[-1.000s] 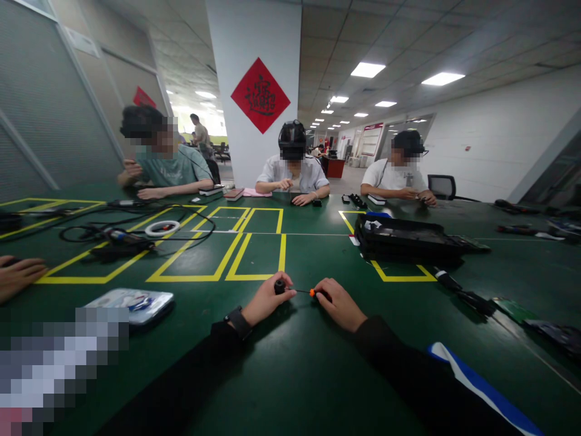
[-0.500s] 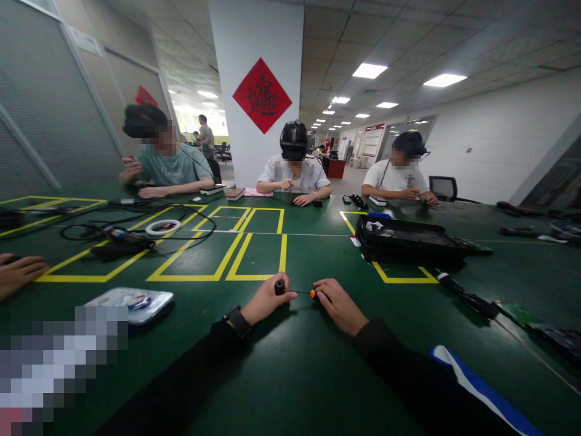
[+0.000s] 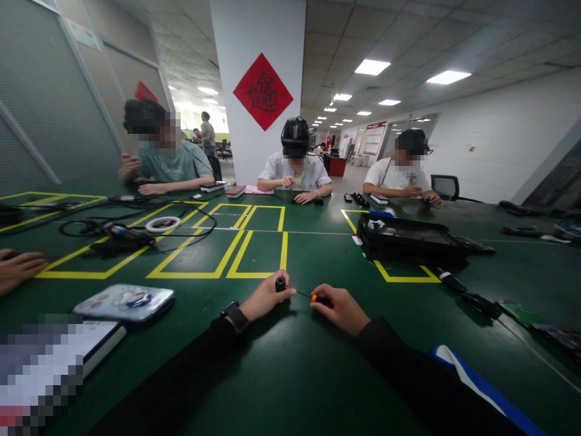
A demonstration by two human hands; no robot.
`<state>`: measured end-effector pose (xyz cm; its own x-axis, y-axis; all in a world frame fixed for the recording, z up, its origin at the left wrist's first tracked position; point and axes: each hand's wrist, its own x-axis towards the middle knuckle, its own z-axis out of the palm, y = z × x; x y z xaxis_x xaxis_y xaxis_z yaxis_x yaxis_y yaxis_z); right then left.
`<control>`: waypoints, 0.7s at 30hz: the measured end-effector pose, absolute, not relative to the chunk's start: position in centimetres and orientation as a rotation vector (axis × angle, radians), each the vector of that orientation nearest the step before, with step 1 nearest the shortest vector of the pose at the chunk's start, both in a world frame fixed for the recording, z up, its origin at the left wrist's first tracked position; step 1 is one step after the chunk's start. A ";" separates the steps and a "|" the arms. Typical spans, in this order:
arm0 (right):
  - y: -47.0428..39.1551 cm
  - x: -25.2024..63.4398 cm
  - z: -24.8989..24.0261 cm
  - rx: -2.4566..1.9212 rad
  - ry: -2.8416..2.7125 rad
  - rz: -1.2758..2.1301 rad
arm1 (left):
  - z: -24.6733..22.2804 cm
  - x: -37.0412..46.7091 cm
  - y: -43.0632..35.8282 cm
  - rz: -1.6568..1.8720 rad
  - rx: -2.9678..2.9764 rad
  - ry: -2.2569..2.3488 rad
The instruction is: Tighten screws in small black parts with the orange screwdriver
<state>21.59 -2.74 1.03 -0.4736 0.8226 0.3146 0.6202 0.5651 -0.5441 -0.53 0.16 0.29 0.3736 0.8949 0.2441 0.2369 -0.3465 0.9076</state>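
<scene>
My left hand [image 3: 263, 301], with a dark watch [image 3: 236, 316] on its wrist, is closed around a small black cylinder [image 3: 280, 284] with a round end facing up. In my right hand [image 3: 345, 310] is a screwdriver [image 3: 323, 300] with a black and orange handle, gripped between thumb and fingers. Its thin shaft points left, toward the fingertips of my left hand. Whether the shaft's tip touches the black cylinder I cannot tell. Both hands are just above the green table [image 3: 290, 375].
At left lie a clear-cased phone [image 3: 124, 301], a boxy, partly blurred item [image 3: 102, 348] and cables [image 3: 118, 233]. A black tray [image 3: 408, 236] and circuit boards [image 3: 517, 315] are at right, a blue-white cloth [image 3: 476, 387] nearer. Several people sit around; another person's hand [image 3: 22, 269] rests at far left.
My right hand has shifted its grip: the fingers are now curled along the screwdriver handle, and more of the handle shows. My left hand has hardly moved.
</scene>
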 end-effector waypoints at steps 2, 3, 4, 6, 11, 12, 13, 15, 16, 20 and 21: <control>-2.7 21.5 1.0 -1.192 -2.281 0.452 | 0.3 -0.5 0.1 0.987 1.814 0.985; -2.7 21.5 1.0 -1.209 -2.289 0.431 | 0.3 -0.5 0.1 0.976 1.813 0.984; -2.7 21.4 1.0 -1.218 -2.293 0.411 | 0.2 -0.5 0.2 0.963 1.805 0.985; -2.8 21.4 1.1 -1.203 -2.288 0.383 | 0.1 -0.5 0.3 0.947 1.786 0.989; -2.8 21.4 1.2 -1.077 -2.187 0.449 | 0.0 -0.9 0.6 0.988 1.818 0.993; -2.8 21.4 1.2 -1.069 -2.160 0.475 | 0.0 -0.9 0.6 0.988 1.829 0.984; -2.7 21.4 1.2 -1.074 -2.142 0.500 | 0.1 -1.0 0.5 0.987 1.838 0.971; -2.7 21.4 1.2 -1.113 -2.144 0.541 | 0.3 -0.9 0.3 0.983 1.848 0.944; -2.6 21.4 1.2 -1.137 -2.161 0.550 | 0.4 -0.9 0.2 0.981 1.846 0.935; -2.6 21.3 1.4 -1.185 -2.222 0.491 | 0.6 -0.8 -0.1 0.965 1.813 0.930; -2.6 21.3 1.4 -1.179 -2.219 0.470 | 0.6 -0.8 -0.1 0.967 1.809 0.930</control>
